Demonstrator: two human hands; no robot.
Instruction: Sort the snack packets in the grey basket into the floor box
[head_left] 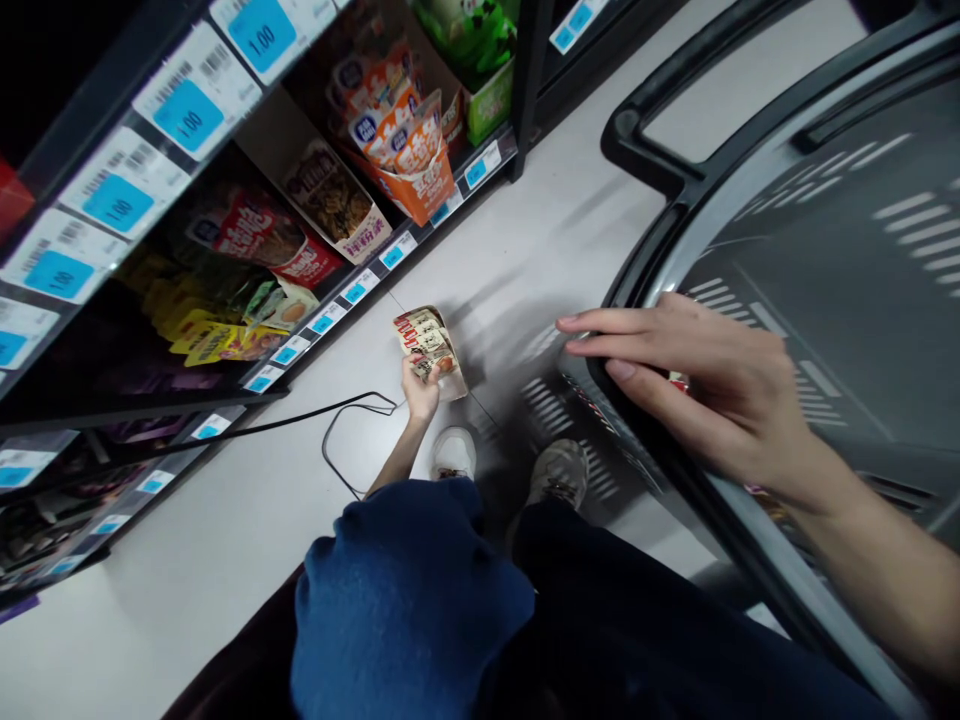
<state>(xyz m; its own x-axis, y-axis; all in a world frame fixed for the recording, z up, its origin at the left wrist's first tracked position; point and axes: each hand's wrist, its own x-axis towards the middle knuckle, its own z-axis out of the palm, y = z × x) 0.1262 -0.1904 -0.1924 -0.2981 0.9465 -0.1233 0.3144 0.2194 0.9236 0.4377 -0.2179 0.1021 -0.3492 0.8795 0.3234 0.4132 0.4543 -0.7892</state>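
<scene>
Low down near the floor, my left hand [421,390] grips a small cream snack box [448,372] with red lettering, which seems to have printed packets in its upper part. Its thumb lies across the front; the other fingers are mostly hidden. My right hand [712,385] stretches its fingers over the dark rim of a grey shopping basket [825,300]. Those fingers are extended and hold nothing visible; whether they press on the rim I cannot tell. A bit of red and white packaging shows behind this hand, largely covered.
To the left stands a dark shelf [345,300] with blue price tags. It carries an orange snack carton [431,185], red pouches [262,230] and yellow packets [202,335]. A black cable [330,405] hangs across the floor. My shoes [454,452] stand between shelf and basket.
</scene>
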